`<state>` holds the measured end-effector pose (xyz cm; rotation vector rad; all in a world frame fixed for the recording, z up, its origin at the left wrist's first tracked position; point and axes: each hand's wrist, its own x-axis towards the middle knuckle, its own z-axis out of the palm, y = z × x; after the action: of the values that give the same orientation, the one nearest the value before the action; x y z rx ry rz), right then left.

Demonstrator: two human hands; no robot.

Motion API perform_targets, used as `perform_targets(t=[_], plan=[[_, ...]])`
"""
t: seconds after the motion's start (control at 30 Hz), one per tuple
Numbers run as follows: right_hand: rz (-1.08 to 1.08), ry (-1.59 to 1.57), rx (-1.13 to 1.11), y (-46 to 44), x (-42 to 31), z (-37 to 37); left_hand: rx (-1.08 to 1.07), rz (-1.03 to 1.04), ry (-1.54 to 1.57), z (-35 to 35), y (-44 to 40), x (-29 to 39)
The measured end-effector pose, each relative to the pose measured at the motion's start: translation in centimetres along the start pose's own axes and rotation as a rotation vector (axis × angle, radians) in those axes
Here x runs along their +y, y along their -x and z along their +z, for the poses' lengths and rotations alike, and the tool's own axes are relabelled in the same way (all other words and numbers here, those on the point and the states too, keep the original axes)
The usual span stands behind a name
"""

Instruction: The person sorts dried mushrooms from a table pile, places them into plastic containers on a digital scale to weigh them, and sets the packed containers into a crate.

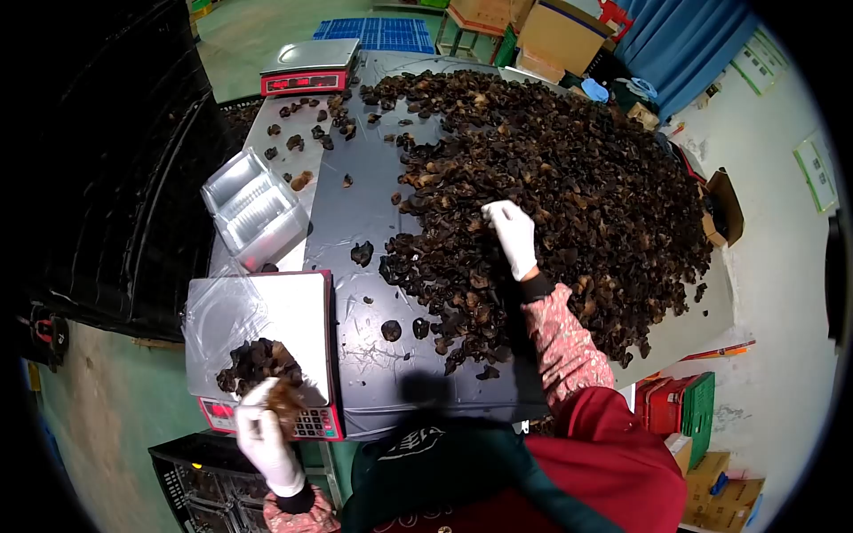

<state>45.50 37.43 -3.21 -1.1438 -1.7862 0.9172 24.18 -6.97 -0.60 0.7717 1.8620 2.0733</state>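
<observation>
My left hand [265, 440], in a white glove, is closed on a brown piece of dried wood ear mushroom [285, 400] at the front edge of a red-framed digital scale [306, 306]. Just beyond it, a dark clump of wood ear [258, 364] sits in a clear plastic container [222, 306] on the scale plate. My right hand [513, 235], also white-gloved, reaches over the big pile of dark wood ear [569, 169]. Its fingers are bent together and point left; whatever they may hold is hidden.
Stacked clear plastic containers [253, 209] lie left of the pile. A second scale [309, 67] stands at the far left corner. Loose pieces are scattered on the grey table cover [355, 209]. Tall black crates [107, 178] rise at left; another black crate [209, 484] is below the scale.
</observation>
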Motion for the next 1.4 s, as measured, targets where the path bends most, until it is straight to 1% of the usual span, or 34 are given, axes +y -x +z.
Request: perform_targets(t=[0.03, 0.1, 0.13, 0.17, 0.23, 0.27, 0.3, 0.37, 0.43, 0.5, 0.57, 0.63, 0.77, 0.9, 0.97, 1.0, 1.03, 1.07, 1.1, 1.13, 1.17, 1.2, 1.23, 1.27, 1.3, 1.37, 1.4], plan=[[-0.007, 0.013, 0.031, -1.1, -0.1, 0.0, -0.067, -0.048, 0.064, 2.0, 0.4, 0.2], [-0.161, 0.078, -0.019, -1.9, -0.4, 1.1, -0.169, -0.193, 0.317, 5.7, 1.3, 0.3], [-0.256, 0.28, -0.01, -2.5, 0.9, 2.1, -0.159, -0.245, 0.389, 6.9, 2.1, -0.8], [-0.364, 0.525, -0.093, -3.1, 0.9, 2.8, -0.142, -0.322, 0.433, 8.1, 2.6, -1.2], [-0.448, 0.927, -0.117, -2.4, 0.8, 4.1, -0.212, -0.459, 0.528, 9.8, 3.0, -1.3], [-0.429, 1.037, -0.119, -2.4, 1.2, 4.9, -0.218, -0.475, 0.527, 10.5, 3.3, -1.4], [-0.43, 1.033, -0.123, -2.4, 1.2, 5.2, -0.226, -0.489, 0.525, 11.0, 3.5, -1.6], [-0.381, 1.131, -0.117, -2.4, 1.2, 5.5, -0.253, -0.509, 0.567, 10.9, 3.7, -2.2], [-0.377, 1.119, -0.126, -2.6, 1.5, 5.6, -0.255, -0.544, 0.546, 10.6, 3.8, -2.5], [-0.4, 1.093, -0.11, -2.7, 1.9, 5.7, -0.343, -0.333, 0.16, 9.6, 4.0, -3.5], [-0.405, 1.045, -0.113, -2.8, 2.3, 5.4, -0.24, -0.581, 0.596, 9.4, 4.2, -3.5], [-0.382, 0.997, -0.143, -2.8, 2.4, 4.9, -0.234, -0.587, 0.62, 9.2, 4.3, -3.7], [-0.426, 0.983, -0.123, -2.4, 2.3, 3.3, -0.228, -0.609, 0.669, 9.3, 4.8, -3.5], [-0.439, 0.86, -0.143, -1.4, 1.9, 0.4, -0.227, -0.559, 0.58, 9.6, 5.1, -3.3], [-0.363, 0.396, -0.025, 0.0, 1.1, -1.0, -0.239, -0.54, 0.547, 10.1, 5.2, -3.4], [-0.345, 0.241, 0.016, 1.3, 0.7, -1.7, -0.25, -0.494, 0.466, 10.8, 5.2, -3.4], [-0.134, -0.037, -0.023, 3.3, -1.0, -2.6, -0.26, -0.45, 0.384, 11.3, 5.2, -3.5], [0.032, -0.22, -0.069, 5.6, -2.6, -3.3, -0.333, -0.356, 0.15, 11.3, 5.2, -4.8], [0.069, -0.489, -0.165, 8.0, -2.8, -3.9, -0.31, -0.296, 0.048, 13.1, 5.1, -3.1], [0.152, -0.735, -0.28, 10.7, -3.0, -4.2, -0.352, -0.112, -0.029, 14.7, 5.0, -2.8], [0.3, -0.851, -0.374, 13.7, -3.5, -4.6, -0.391, 0.071, -0.106, 16.3, 4.9, -2.7], [0.384, -0.841, -0.467, 16.4, -3.7, -4.8, -0.45, 0.249, -0.114, 18.2, 5.1, -3.0], [0.602, -1.125, -0.53, 18.8, -2.5, -5.0, -0.505, 0.428, -0.121, 20.2, 5.3, -3.1], [0.523, -0.999, -0.469, 21.6, 0.4, -4.4, -0.717, 0.471, -0.297, 22.3, 5.2, -2.3], [0.129, -0.403, -0.444, 24.2, 5.0, -4.8, -0.925, 0.507, -0.475, 24.0, 5.6, -1.6], [0.148, -0.31, -0.245, 26.3, 2.9, -8.0, -1.092, 0.92, -0.577, 26.8, 7.9, -2.4], [0.474, -0.943, -0.265, 26.9, 2.9, -10.9, -1.112, 0.848, -0.398, 27.5, 8.4, -1.5]])
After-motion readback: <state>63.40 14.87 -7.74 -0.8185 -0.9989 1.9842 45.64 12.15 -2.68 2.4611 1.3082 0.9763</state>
